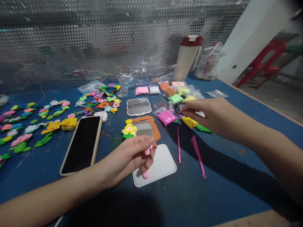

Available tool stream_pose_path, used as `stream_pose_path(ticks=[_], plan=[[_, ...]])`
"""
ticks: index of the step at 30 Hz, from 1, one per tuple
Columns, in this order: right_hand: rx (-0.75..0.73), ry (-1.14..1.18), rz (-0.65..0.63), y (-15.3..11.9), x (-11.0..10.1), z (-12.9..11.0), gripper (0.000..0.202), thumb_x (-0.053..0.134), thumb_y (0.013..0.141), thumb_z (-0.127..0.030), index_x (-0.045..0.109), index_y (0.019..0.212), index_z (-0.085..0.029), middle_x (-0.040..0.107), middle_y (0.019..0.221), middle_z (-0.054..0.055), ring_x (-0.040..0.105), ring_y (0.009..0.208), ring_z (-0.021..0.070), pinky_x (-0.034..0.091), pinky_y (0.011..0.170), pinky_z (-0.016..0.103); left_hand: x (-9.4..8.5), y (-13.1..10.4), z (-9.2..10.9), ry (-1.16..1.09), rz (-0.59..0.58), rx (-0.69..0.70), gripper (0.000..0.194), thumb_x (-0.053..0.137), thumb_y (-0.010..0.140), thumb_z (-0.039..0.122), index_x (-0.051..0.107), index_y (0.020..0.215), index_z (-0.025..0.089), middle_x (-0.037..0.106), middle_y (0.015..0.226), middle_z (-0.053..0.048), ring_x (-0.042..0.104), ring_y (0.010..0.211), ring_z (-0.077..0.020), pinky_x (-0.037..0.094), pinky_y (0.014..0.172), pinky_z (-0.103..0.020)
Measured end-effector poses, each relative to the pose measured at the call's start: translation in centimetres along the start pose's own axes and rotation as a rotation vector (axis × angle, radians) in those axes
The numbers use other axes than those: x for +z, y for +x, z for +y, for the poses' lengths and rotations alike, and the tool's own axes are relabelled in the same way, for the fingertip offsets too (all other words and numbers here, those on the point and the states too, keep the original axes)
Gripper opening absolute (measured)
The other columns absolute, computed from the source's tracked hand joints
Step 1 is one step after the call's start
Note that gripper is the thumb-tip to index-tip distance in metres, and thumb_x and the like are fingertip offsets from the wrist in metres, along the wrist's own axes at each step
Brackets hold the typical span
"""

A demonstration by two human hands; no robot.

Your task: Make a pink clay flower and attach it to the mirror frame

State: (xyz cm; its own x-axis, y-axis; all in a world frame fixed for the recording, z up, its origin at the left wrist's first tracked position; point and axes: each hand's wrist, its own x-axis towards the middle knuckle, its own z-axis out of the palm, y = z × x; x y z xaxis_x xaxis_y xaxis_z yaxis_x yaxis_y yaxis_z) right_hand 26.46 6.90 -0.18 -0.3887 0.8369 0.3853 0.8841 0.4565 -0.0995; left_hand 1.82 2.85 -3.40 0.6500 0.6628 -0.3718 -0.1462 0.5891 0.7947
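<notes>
Where left hand (136, 155) pinches, pink clay (148, 151) sits

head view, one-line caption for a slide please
Left hand holding small pink pieces above a white board, right hand near colorful packets on a blue table.

Bare left forearm (63, 192) extending from the lower left corner, bare left hand (136, 154) curling its fingers beneath the thumb near lower centre, bare right forearm (267, 142) slanting from the lower right edge, bare right hand (213, 115) arching right of centre, fingertips pointing left.
</notes>
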Motion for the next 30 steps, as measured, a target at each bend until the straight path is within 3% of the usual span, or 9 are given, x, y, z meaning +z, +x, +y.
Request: stream_pose_path(ticks=[4,9,13,17,22,24,26,30], plan=[[-0.133,0.001,-0.071,0.0,0.2,-0.7,0.019,0.044,0.088,-0.016,0.063,0.085,-0.018,0.067,0.082,0.005,0.06,0.072,0.0173,0.038,0.059,0.027,0.0,0.1,0.1,-0.106,0.018,0.011,0.026,0.041,0.094,0.032,0.053,0.078,0.016,0.052,0.067,0.002,0.048,0.05,-0.0079,0.044,0.048,-0.024],[-0.025,0.03,-0.195,-0.6,1.7,-0.6,0.015,0.046,0.089,-0.021,0.058,0.081,-0.019,0.065,0.075,0.003,0.058,0.066,0.0162,0.037,0.057,0.026,-0.1,0.1,0.1,-0.13,0.033,-0.043,0.026,0.046,0.091,0.032,0.059,0.101,0.012,0.057,0.086,-0.006,0.052,0.065,-0.011,0.043,0.049,-0.023],[-0.005,0.059,-0.307,-1.6,3.0,-1.2,0.012,0.051,0.088,-0.026,0.053,0.078,-0.02,0.062,0.067,-0.001,0.056,0.056,0.0129,0.036,0.049,0.022,-0.2,0.2,-0.5,-0.101,0.058,-0.042,0.023,0.056,0.087,0.026,0.06,0.101,0.009,0.056,0.081,-0.006,0.053,0.068,-0.0108,0.038,0.051,-0.019],[0.034,-0.031,-0.297,-2.5,4.1,-2.0,0.013,0.052,0.086,-0.028,0.048,0.077,-0.019,0.06,0.065,0.001,0.054,0.052,0.0153,0.032,0.045,0.024,-0.1,0.3,-0.9,-0.141,0.03,-0.076,0.023,0.057,0.087,0.028,0.061,0.097,0.008,0.047,0.071,0.0,0.05,0.065,-0.0079,0.033,0.051,-0.017],[0.013,-0.137,-0.244,-3.1,4.6,-2.5,0.005,0.047,0.085,-0.013,0.049,0.083,-0.017,0.059,0.073,0.005,0.057,0.06,0.0194,0.033,0.047,0.027,-0.3,0.3,-0.8,-0.056,0.101,-0.051,0.029,0.057,0.087,0.03,0.059,0.108,0.009,0.061,0.089,-0.009,0.056,0.07,-0.0118,0.039,0.055,-0.021],[-0.067,-0.17,-0.216,-3.4,4.3,-2.7,0.014,0.044,0.082,-0.004,0.05,0.086,-0.016,0.06,0.081,0.008,0.059,0.066,0.0213,0.036,0.05,0.028,-0.5,0.3,-0.6,-0.079,0.118,-0.041,0.03,0.056,0.087,0.027,0.059,0.111,0.009,0.063,0.097,-0.013,0.058,0.074,-0.0142,0.042,0.06,-0.024],[-0.258,-0.188,-0.204,-3.7,3.9,-2.8,0.02,0.042,0.079,0.001,0.053,0.086,-0.015,0.061,0.087,0.01,0.059,0.071,0.0223,0.041,0.056,0.03,-0.6,0.3,-0.5,-0.15,0.096,-0.041,0.029,0.052,0.089,0.027,0.06,0.109,0.007,0.063,0.098,-0.014,0.058,0.078,-0.016,0.043,0.064,-0.026],[-0.569,-0.226,-0.189,-4.5,3.5,-2.8,0.021,0.041,0.084,-0.004,0.057,0.082,-0.018,0.063,0.082,0.006,0.056,0.068,0.0218,0.042,0.06,0.034,-0.9,0.5,-0.6,-0.263,0.055,-0.027,0.028,0.048,0.089,0.026,0.063,0.103,0.006,0.062,0.091,-0.013,0.057,0.079,-0.0167,0.042,0.066,-0.026]])
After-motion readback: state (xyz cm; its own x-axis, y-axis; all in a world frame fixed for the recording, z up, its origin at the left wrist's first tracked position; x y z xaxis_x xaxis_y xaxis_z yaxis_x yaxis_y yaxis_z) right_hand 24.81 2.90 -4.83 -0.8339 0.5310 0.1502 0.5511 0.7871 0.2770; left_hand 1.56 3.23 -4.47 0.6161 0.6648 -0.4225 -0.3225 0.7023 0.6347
